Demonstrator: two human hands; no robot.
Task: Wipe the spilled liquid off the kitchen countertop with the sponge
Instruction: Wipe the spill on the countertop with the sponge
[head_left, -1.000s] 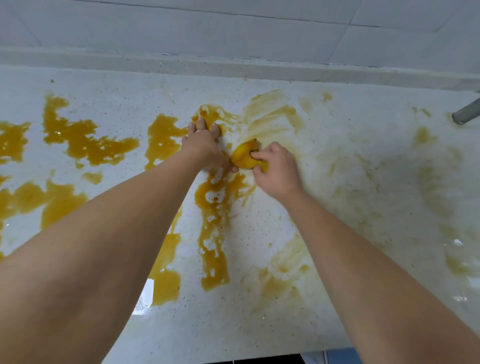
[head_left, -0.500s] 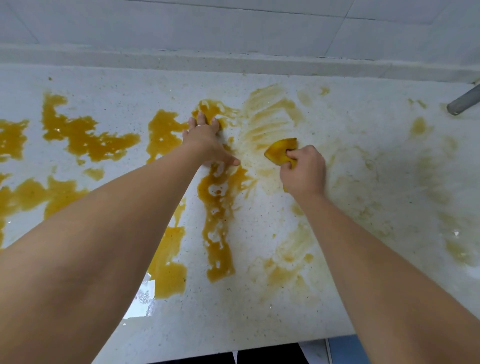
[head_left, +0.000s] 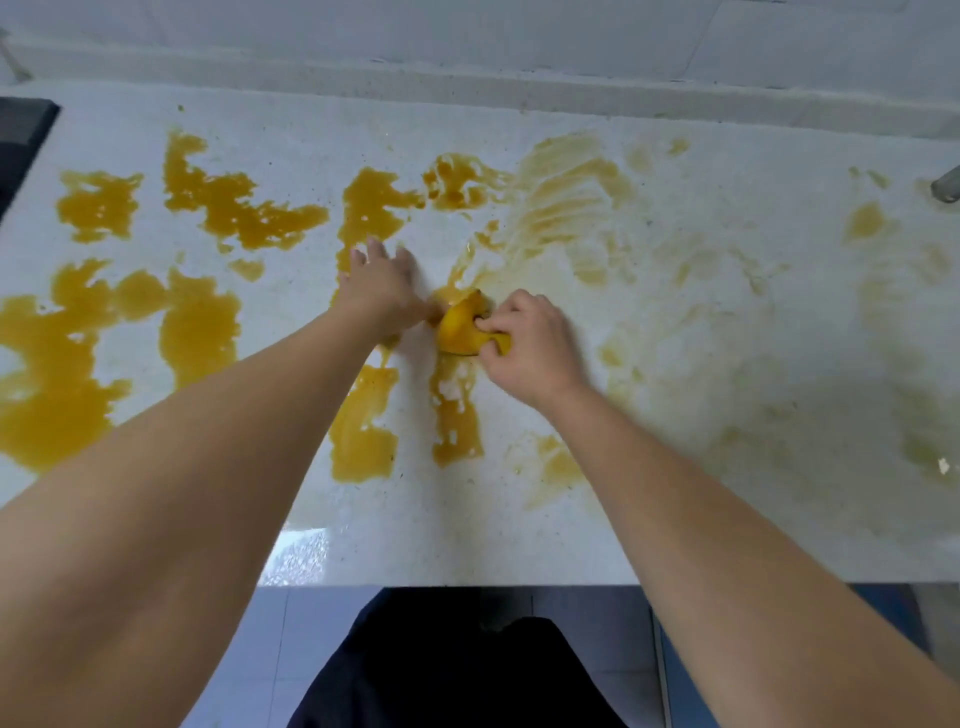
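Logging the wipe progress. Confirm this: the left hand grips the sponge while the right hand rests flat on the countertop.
Not right: the hands are swapped. The head view shows the right hand gripping the sponge, while the left hand rests flat on the countertop.

A pale tiled wall (head_left: 467, 31) runs along the back, with a raised ledge (head_left: 467, 85) at its foot. At the far left edge sits a dark, flat slab (head_left: 21, 140), cut off by the frame, and at the far right the end of a grey pipe (head_left: 946, 188) pokes in. Below the near edge lie pale blue floor tiles (head_left: 306, 644) and dark clothing (head_left: 457, 675).
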